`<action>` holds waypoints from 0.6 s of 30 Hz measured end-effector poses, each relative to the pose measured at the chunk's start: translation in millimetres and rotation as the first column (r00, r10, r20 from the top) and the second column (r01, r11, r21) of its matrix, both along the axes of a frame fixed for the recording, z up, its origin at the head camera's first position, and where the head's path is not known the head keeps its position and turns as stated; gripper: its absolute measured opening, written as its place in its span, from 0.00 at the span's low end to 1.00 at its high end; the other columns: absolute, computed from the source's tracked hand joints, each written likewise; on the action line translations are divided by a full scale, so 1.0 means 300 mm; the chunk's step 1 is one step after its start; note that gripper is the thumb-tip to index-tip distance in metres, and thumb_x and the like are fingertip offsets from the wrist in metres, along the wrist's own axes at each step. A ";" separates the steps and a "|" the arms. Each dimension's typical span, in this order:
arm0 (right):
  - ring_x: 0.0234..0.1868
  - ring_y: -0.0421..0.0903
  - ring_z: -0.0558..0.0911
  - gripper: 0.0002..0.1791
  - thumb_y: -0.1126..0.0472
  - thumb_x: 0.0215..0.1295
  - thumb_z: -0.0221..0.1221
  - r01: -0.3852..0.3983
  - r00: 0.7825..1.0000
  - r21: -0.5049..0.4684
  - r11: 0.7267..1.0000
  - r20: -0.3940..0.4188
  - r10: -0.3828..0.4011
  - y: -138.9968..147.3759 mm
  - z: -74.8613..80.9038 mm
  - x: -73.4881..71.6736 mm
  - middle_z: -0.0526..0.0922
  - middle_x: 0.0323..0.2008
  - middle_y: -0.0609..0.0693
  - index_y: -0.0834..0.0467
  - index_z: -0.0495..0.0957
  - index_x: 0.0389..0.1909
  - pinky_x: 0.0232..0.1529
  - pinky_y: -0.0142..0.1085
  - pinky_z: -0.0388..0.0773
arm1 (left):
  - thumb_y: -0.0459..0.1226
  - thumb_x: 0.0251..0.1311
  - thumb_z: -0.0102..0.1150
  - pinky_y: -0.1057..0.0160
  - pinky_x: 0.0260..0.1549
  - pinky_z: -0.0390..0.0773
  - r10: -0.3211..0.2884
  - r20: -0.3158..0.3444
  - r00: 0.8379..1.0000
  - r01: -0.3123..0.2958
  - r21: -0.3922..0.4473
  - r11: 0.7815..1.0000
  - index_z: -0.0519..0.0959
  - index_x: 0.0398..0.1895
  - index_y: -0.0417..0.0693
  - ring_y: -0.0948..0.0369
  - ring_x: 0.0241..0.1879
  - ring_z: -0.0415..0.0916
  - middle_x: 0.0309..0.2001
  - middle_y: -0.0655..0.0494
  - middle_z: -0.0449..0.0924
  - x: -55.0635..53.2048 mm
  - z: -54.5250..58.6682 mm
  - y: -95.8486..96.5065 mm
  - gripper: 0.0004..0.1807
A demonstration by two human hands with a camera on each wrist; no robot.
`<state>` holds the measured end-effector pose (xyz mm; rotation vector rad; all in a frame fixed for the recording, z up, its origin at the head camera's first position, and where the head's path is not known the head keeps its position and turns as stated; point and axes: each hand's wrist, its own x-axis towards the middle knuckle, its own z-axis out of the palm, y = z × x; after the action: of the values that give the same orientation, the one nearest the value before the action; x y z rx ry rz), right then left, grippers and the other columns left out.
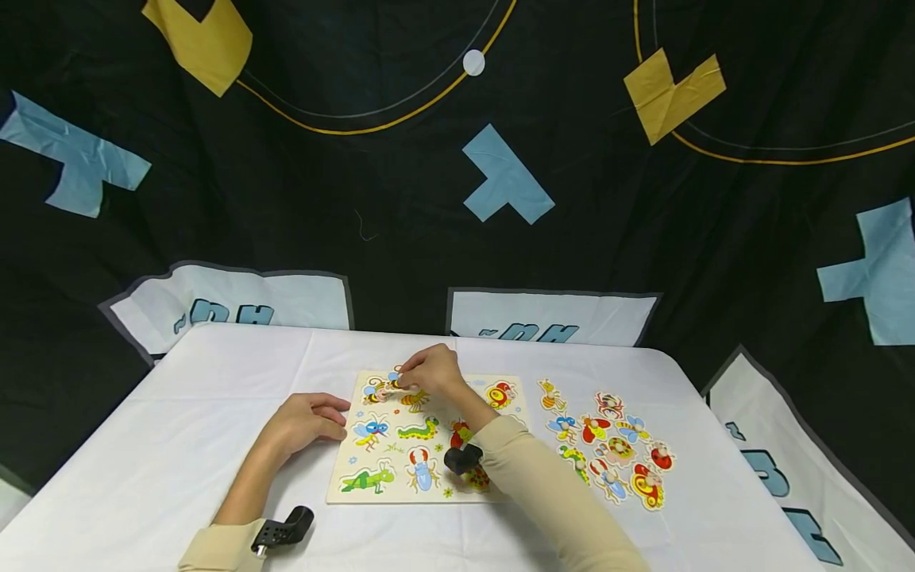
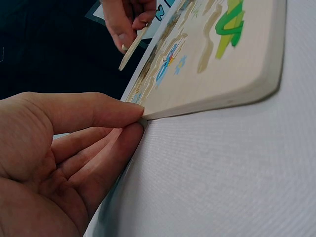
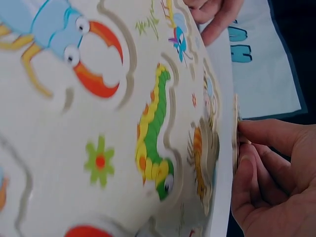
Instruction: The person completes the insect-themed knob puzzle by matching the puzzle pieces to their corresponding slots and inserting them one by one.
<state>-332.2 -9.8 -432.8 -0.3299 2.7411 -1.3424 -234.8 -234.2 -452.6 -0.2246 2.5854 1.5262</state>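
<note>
A wooden insect puzzle board (image 1: 400, 494) lies flat on the white-covered table. My left hand (image 1: 307, 421) is at its left side; in the left wrist view, thumb and finger pinch the board's edge (image 2: 217, 101). Over the board's far left corner, my right hand (image 1: 434, 372) pinches a flat bee piece (image 1: 394, 380), which appears edge-on in the right wrist view, raised off the board. Below it are the bee picture (image 1: 373, 392) and an orange bug picture (image 1: 415, 401). A green caterpillar picture (image 3: 157, 128) lies nearer the board's middle. My right forearm covers part of the board's right side.
Right of the board lies a loose cluster of puzzle pieces, among them a crab (image 1: 610, 405), a ladybug (image 1: 661, 456), a snail (image 1: 647, 486) and a blue beetle (image 1: 609, 481). Some overlap. A black cloth (image 1: 400, 262) hangs behind the table's far edge.
</note>
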 end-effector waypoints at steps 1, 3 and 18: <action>0.29 0.37 0.78 0.04 0.60 0.48 0.76 0.003 1.000 0.000 1.000 0.001 -0.003 -0.008 0.001 0.002 0.88 0.25 0.44 0.55 0.90 0.25 0.27 0.27 0.70 | 0.28 0.44 0.74 0.64 0.32 0.78 0.003 0.001 1.000 -0.003 -0.002 1.000 0.82 0.54 0.37 0.61 0.31 0.78 0.30 0.55 0.84 0.001 0.000 0.000 0.28; 0.30 0.37 0.78 0.05 0.60 0.48 0.76 0.009 1.000 0.008 1.000 -0.004 -0.009 -0.023 0.000 0.005 0.88 0.25 0.44 0.55 0.90 0.25 0.28 0.27 0.70 | 0.29 0.44 0.75 0.65 0.32 0.78 -0.003 -0.004 1.000 0.003 -0.007 1.000 0.82 0.54 0.37 0.61 0.31 0.77 0.30 0.55 0.84 0.002 0.001 -0.001 0.28; 0.27 0.35 0.75 0.03 0.62 0.48 0.75 0.049 0.999 -0.005 0.999 -0.016 -0.049 -0.099 -0.037 0.027 0.87 0.22 0.43 0.54 0.90 0.24 0.28 0.26 0.70 | 0.29 0.45 0.74 0.64 0.33 0.78 -0.007 0.007 1.000 0.007 -0.016 1.000 0.82 0.54 0.38 0.61 0.32 0.78 0.30 0.55 0.84 0.007 0.010 -0.001 0.28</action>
<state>-324.2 -39.5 -444.0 -0.2764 2.7773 -1.3635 -232.9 -234.5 -449.7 -0.2220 2.5906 1.5004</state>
